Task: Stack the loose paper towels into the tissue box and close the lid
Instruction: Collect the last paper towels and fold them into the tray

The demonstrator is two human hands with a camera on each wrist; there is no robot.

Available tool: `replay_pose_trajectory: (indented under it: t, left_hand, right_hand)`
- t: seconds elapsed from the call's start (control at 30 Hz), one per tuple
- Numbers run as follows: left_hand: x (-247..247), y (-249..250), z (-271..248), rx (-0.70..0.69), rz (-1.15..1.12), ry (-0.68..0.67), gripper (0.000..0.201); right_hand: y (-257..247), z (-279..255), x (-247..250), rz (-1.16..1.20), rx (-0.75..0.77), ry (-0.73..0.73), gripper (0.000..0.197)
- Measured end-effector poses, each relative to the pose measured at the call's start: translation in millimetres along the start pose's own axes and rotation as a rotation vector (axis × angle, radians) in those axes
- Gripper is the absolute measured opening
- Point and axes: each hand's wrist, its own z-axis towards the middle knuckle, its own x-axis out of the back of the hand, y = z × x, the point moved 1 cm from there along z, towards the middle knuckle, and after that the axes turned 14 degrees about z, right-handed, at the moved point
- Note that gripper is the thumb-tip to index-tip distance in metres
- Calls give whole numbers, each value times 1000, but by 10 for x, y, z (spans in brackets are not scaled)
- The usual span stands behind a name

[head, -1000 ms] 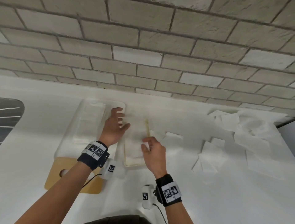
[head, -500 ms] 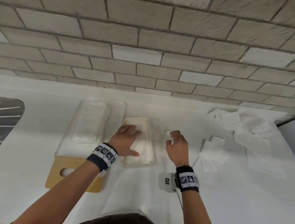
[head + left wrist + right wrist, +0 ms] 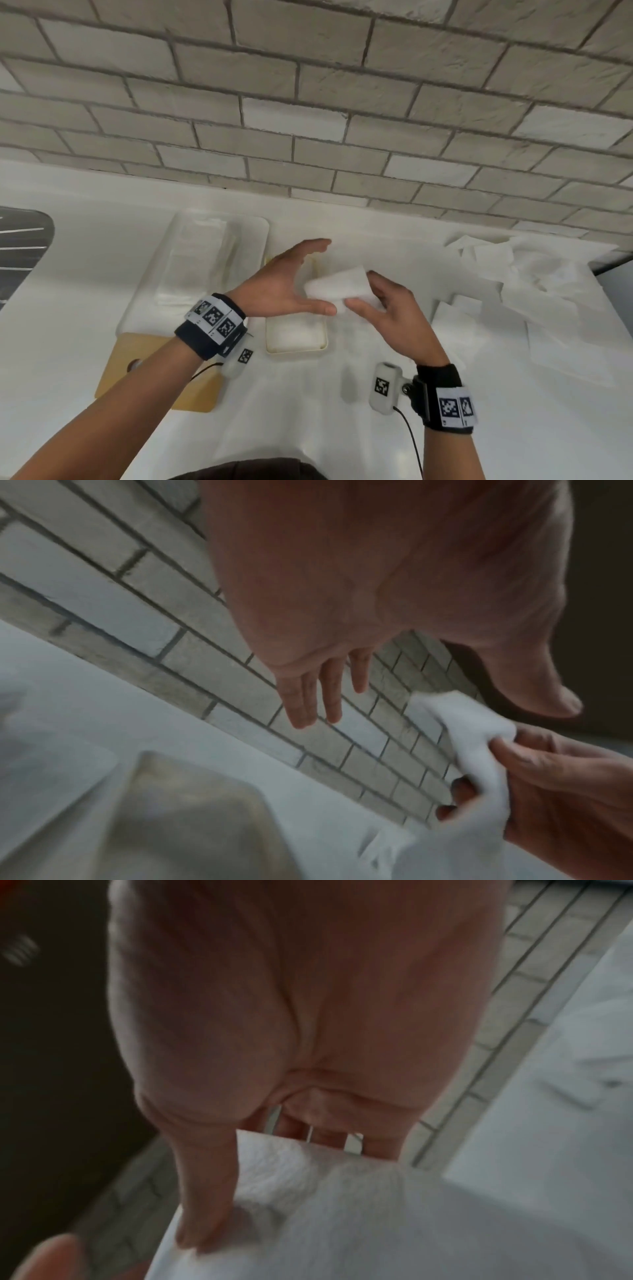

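Right hand (image 3: 394, 308) pinches one towel (image 3: 337, 286) above the open box (image 3: 296, 344) mid-counter, left hand (image 3: 284, 284) spread empty beside it; many towels (image 3: 534, 284) left at right edge, lid (image 3: 154, 370) off.

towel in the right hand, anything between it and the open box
Only the left hand: it hangs open over the box, beside the towel pinched by the right hand. Nothing else visible blocks the way.
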Motion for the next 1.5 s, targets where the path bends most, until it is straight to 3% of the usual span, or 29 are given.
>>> replay_pose_trajectory:
  t: [0.07, 0.13, 0.23, 0.33, 0.4, 0.67, 0.77, 0.87, 1.03, 1.2, 1.3, 1.37, 1.5]
  left_hand:
    - [141, 121, 24, -38, -152, 63, 96]
    - [294, 158, 59, -35, -294, 153, 60]
    - [441, 53, 121, 45, -321, 311, 30]
    - [436, -224, 219, 165, -204, 413, 29]
    - [359, -450, 289, 226, -36, 432, 31]
    - [-188, -1023, 444, 361, 361, 196, 36]
    - [-266, -995, 437, 318, 405, 206, 43]
    - [-269, -975, 402, 247, 445, 315, 47]
    - [-253, -888, 294, 176, 367, 415, 36]
    - [-280, -863, 103, 209, 194, 390, 19]
    - [-260, -859, -8, 240, 117, 413, 12]
    - [-232, -833, -65, 273, 41, 432, 7]
    - [-123, -571, -70, 267, -170, 359, 36]
  right_hand:
    - [-296, 51, -87, 26, 76, 6, 18]
    - [-318, 136, -167, 86, 101, 112, 14]
    - [-104, 189, -322, 184, 26, 260, 44]
    - [232, 146, -543, 186, -85, 322, 66]
    - [441, 127, -681, 165, -177, 349, 67]
    - [819, 86, -1055, -1, -282, 284, 40]
    - [839, 135, -897, -129, -264, 347, 25]
    - [1031, 224, -605, -337, -254, 501, 19]
    - [1634, 264, -458, -785, -524, 310, 61]
    - [1674, 254, -366, -511, -547, 268, 47]
    - [1355, 258, -324, -285, -388, 384, 27]
    - [977, 270, -342, -148, -248, 453, 29]
    - [198, 315, -525, 182, -28, 380, 44]
